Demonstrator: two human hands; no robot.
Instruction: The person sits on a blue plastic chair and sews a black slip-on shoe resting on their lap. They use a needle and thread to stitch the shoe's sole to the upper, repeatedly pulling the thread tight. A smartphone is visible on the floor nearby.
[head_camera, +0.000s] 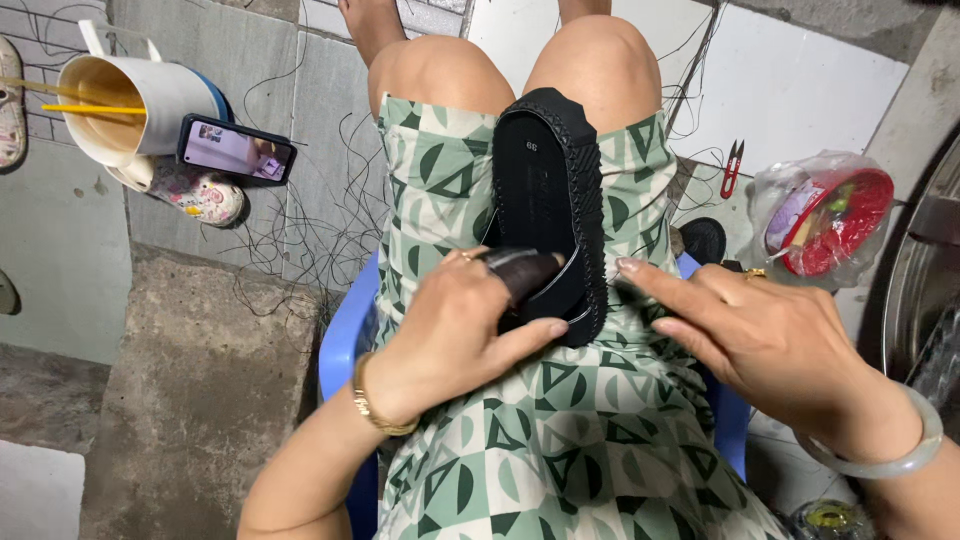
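My left hand (455, 325) grips the near end of the black shoe sole (548, 205); its fingers (530, 335) are curled around the sole edge, and one finger wears a dark fingertip cover (520, 268). My right hand (760, 335) is open, its fingers (655, 285) extended, the tips touching the sole's right edge. The sole lies lengthwise on my lap, on the green patterned fabric (560, 440). I sit on a blue plastic chair (340, 345). Red thread snips (732, 168) lie on the floor to the right; a phone (237, 150) leans against a bucket (135, 105) to the left.
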